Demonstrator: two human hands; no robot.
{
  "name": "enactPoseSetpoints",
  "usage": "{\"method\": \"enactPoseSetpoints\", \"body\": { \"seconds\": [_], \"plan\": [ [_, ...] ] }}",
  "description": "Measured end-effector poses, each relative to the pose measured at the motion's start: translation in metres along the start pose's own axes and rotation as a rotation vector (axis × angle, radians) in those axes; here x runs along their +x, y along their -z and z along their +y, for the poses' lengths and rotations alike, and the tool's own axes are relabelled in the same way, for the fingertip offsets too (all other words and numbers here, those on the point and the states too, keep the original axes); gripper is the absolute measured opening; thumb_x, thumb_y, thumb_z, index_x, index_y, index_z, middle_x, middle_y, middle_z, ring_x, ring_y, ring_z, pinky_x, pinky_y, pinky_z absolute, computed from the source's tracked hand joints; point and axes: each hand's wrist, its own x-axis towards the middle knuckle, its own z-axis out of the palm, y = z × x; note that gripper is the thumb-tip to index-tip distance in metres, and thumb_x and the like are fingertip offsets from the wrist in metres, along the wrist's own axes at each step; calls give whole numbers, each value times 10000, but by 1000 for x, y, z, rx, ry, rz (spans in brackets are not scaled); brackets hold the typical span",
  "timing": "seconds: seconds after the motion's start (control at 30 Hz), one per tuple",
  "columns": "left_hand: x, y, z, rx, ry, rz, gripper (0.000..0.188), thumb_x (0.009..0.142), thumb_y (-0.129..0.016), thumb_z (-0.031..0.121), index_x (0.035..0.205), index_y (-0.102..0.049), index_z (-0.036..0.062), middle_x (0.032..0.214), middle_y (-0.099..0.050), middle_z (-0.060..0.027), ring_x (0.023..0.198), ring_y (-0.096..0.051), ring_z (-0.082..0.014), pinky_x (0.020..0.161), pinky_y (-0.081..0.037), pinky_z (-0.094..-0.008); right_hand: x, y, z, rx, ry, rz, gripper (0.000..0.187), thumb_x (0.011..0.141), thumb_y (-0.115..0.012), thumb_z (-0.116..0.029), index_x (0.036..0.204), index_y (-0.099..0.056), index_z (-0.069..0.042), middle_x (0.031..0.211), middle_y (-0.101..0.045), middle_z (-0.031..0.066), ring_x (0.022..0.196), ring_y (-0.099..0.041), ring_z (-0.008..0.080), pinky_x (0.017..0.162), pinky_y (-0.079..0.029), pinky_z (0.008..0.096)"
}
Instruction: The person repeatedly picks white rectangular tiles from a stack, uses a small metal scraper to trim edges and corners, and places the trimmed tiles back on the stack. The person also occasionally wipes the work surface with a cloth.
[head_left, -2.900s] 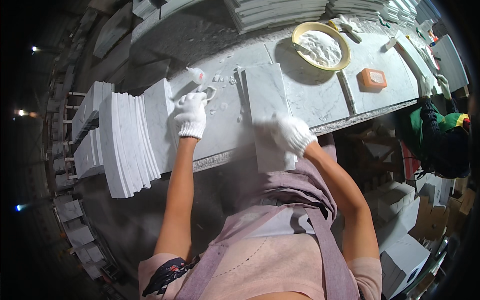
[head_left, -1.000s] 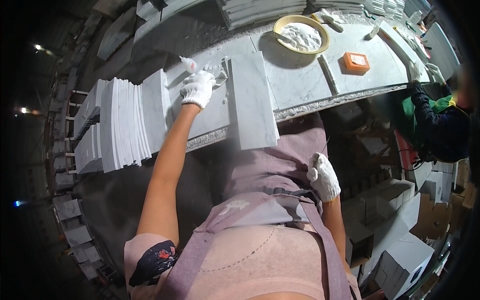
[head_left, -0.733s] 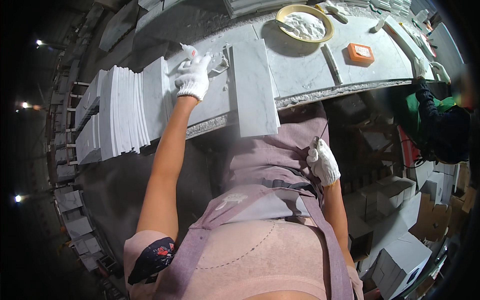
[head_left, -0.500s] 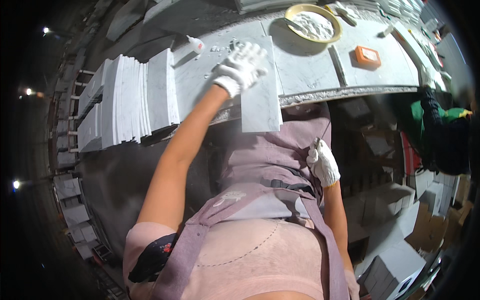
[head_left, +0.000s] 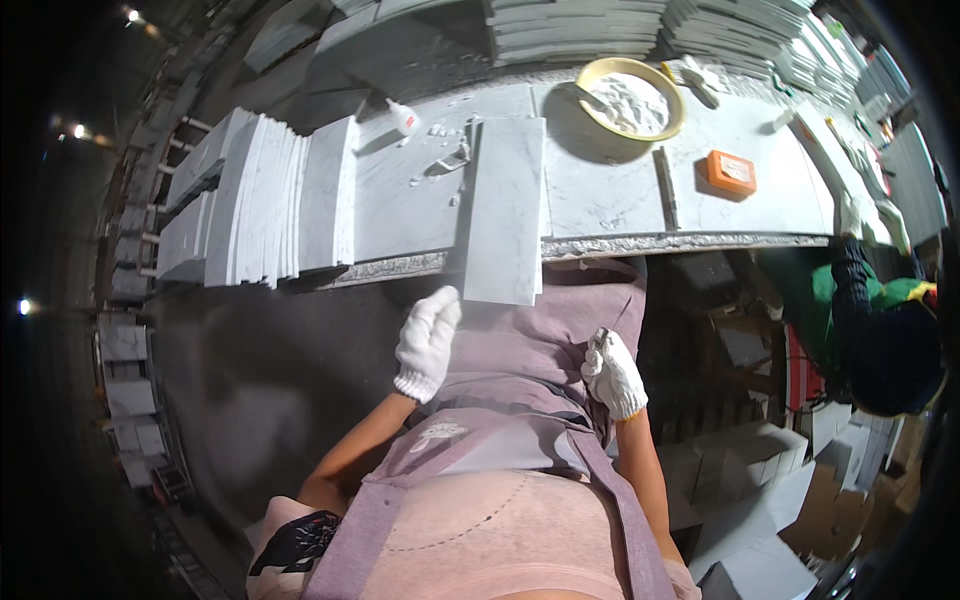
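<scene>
Your left hand (head_left: pixel 428 342) is in the air below the table edge, just beside the near left corner of the slab. Its gloved fingers are extended and lightly curved, set close together. No object shows in them, and a gap separates them from the slab.

Your right hand (head_left: pixel 614 378) is in front of your apron (head_left: pixel 500 335), right of the slab and apart from it. Its gloved fingers are curled closed around a thin tool (head_left: pixel 603 337), whose narrow end points up and to the right. The exact grip under the fingers is hidden.

The pale grey slab (head_left: pixel 505 210) lies lengthwise toward you on the table (head_left: pixel 400 215), with its near end overhanging the edge. A second slab (head_left: pixel 541 270) shows beneath it along the right side.

Left of the slab are a crumpled scrap (head_left: pixel 450 161) and, farther off, a white bottle (head_left: pixel 405 119). To the right are a bowl (head_left: pixel 675 122) of white powder and an orange box (head_left: pixel 731 173).
</scene>
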Motion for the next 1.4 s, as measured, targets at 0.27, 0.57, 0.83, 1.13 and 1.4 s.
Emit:
{"method": "enactPoseSetpoints", "body": {
  "seconds": [0.27, 0.57, 0.83, 1.13, 1.4],
  "plan": [
    [34, -13, 1, 188, 288, -83, 683, 959, -749, 496, 1426, -587, 25, 1264, -714, -171, 1167, -685, -293, 1031, -524, -404, 5, 2, 7, -395, 48, -22, 122, 993, -559, -92, 1073, -616, -19, 992, -644, 138, 932, -647, 283, 756, -549, 368],
    [69, -9, 8, 289, 206, -284, 731, 908, -723, 595, 1289, -628, -21, 1282, -687, -224, 1216, -644, -342, 1044, -467, -441, 3, -29, 1, -294, 115, 103, 158, 1100, -618, -226, 1220, -639, -126, 1031, -684, 33, 792, -651, 125, 661, -564, 267],
    [89, -8, -10, 132, 184, -403, 560, 998, -753, 402, 1210, -618, -99, 1023, -703, -136, 809, -684, -151, 673, -567, -329, 22, -149, -59, -316, 229, 215, 222, 1106, -611, -202, 1277, -622, -60, 993, -649, 13, 693, -647, 97, 599, -573, 275],
    [86, 0, 0, 83, 254, -438, 747, 1018, -656, 560, 1364, -575, -97, 1327, -664, -290, 1225, -648, -388, 1071, -463, -445, 39, -178, -40, -808, 376, 187, 168, 1072, -614, -90, 1218, -641, -12, 1403, -663, 116, 783, -717, 124, 626, -580, 294],
    [87, 10, 22, -4, 308, -369, 876, 977, -676, 629, 1417, -539, -116, 1347, -655, -325, 1235, -667, -414, 1053, -496, -470, 37, -185, -24, -807, 164, 218, 353, 1079, -608, -107, 1423, -609, -26, 1190, -720, 105, 716, -698, 125, 628, -585, 280]
  ]
}}
